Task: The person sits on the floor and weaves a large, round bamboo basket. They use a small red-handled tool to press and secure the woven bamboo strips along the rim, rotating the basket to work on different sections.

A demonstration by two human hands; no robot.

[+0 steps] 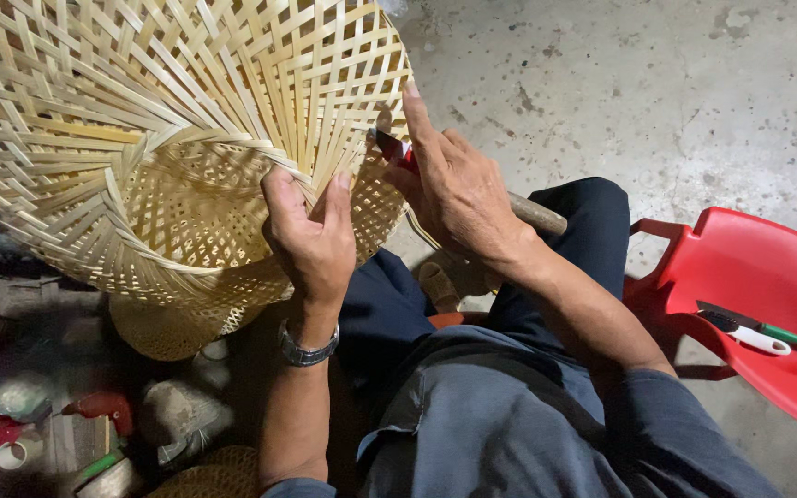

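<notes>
I see the big woven bamboo basket (140, 138) filling the upper left, propped over the lap; left hand (311, 235) pinches its rim strips between thumb and fingers; right hand (458, 189) grips a red-handled knife (391, 148), forefinger stretched along the weave; best to hold the blade flat against the strips; bare concrete floor (648, 92) lies right; red chair (749, 304) crowds the elbow.

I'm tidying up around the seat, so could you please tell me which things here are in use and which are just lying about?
In use:
woven bamboo basket, gripped by the left hand
red-handled tool, held by the right hand

Lying about:
red plastic chair
knife on that chair
smaller basket underneath
clutter on the floor
</notes>
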